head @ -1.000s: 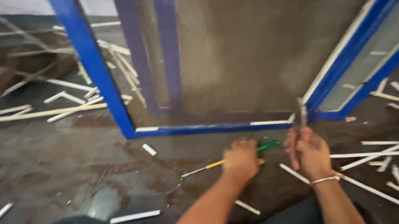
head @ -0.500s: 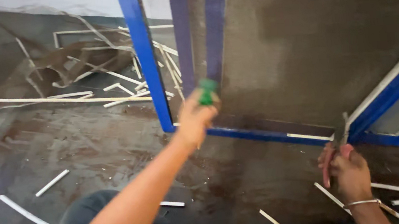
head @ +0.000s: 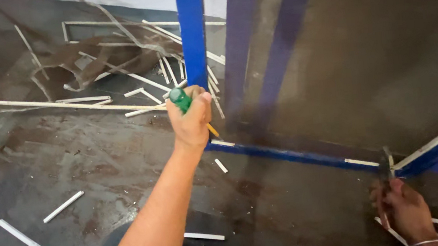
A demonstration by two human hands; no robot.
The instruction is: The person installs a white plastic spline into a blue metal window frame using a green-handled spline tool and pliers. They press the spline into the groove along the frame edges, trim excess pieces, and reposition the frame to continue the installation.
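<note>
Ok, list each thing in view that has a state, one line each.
Left hand: raised, fist closed round the screwdriver.
Screwdriver: green handle, gripped, shaft pointing down toward the frame.
Right hand: low, gripping the dark tool.
Dark tool: upright, tip at the frame's corner.
Blue frame: standing on the floor.
White strips: lying scattered.

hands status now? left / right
Left hand: closed on a green-handled screwdriver.
Right hand: closed on a dark metal tool; its kind cannot be told.

On the dark concrete floor (head: 73, 164), white plastic strips (head: 64, 206) lie left of the upright blue metal frame (head: 193, 34), whose bottom rail (head: 286, 155) runs rightward behind the raised left hand (head: 191, 121).
</note>
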